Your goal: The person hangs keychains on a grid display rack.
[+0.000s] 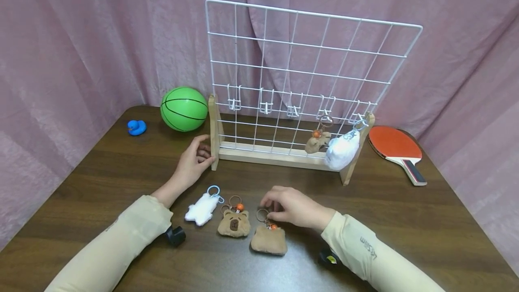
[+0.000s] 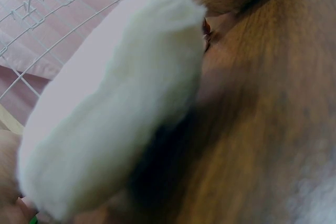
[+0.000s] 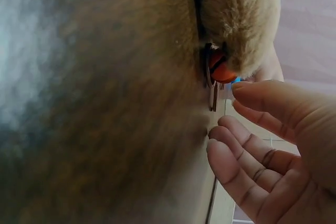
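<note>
My left hand (image 1: 193, 159) is at the left wooden post (image 1: 214, 136) of a white wire grid rack (image 1: 279, 75), its thumb and fingers gripping the post's edge. My right hand (image 1: 298, 206) hovers beside the metal ring of a brown plush keychain (image 1: 268, 240), thumb and fingers apart with nothing between them. That keychain lies with its plain side up and has an orange bead (image 3: 223, 67). To its left lie a brown bear-faced plush keychain (image 1: 234, 224) and a white plush keychain (image 1: 201, 209) with a blue ring. The white plush fills much of the left wrist view.
Several white hooks (image 1: 266, 107) line the grid. On the right ones hang a brown plush keychain (image 1: 317, 142) and a white plush keychain (image 1: 342, 150). A green ball (image 1: 184, 108) and blue rubber duck (image 1: 136, 127) sit left; a red table-tennis paddle (image 1: 395, 143) lies right.
</note>
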Demonstrator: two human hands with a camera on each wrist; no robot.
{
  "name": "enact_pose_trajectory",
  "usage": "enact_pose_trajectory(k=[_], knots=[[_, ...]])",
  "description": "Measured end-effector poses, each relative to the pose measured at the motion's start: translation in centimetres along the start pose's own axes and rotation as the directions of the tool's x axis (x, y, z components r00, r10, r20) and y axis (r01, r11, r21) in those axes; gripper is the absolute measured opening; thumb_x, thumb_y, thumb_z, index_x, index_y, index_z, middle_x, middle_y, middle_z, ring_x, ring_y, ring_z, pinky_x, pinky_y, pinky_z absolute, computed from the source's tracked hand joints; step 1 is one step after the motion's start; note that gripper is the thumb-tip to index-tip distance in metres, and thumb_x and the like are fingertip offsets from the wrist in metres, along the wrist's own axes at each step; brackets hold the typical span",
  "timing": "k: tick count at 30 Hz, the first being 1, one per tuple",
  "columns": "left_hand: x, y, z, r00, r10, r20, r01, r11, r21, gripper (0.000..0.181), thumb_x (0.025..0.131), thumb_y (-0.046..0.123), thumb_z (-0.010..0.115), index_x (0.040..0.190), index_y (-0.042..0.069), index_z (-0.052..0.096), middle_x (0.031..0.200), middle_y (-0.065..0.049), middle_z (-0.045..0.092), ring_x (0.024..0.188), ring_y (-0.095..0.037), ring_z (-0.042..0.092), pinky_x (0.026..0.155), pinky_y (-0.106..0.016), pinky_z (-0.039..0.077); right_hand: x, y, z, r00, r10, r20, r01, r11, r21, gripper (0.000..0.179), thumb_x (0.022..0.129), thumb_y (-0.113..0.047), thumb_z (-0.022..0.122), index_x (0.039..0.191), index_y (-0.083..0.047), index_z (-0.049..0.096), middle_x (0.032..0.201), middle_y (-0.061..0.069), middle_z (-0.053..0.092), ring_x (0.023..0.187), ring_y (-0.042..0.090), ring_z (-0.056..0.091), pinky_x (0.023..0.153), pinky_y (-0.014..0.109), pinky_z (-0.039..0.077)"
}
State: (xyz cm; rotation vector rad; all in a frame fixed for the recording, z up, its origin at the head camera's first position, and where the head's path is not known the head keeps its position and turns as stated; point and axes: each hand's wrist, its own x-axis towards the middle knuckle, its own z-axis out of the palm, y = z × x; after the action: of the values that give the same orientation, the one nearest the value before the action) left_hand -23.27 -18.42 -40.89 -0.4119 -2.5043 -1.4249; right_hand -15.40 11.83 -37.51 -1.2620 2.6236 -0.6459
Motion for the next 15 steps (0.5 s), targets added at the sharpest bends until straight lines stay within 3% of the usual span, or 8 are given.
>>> enact_pose_trajectory(k=[15], knots=[[-0.02,0.08,-0.03,1.0,-0.002,0.003,0.002,1.0,0.007,0.06,0.086,-0.003,0.066,0.139,0.001,0.037,0.109,-0.023,0.059,0.093,-0.03,0.061,0.07,-0.011,0.05,0.62,-0.3,0.17,0.998,0.024,0.06,-0.021,0.999,-0.045,0.02,0.084,-0.017,0.073,0.103,-0.014,0.069,0.09,-0.002,0.057,0.074,0.003,0.053,0.068,0.015,0.046]])
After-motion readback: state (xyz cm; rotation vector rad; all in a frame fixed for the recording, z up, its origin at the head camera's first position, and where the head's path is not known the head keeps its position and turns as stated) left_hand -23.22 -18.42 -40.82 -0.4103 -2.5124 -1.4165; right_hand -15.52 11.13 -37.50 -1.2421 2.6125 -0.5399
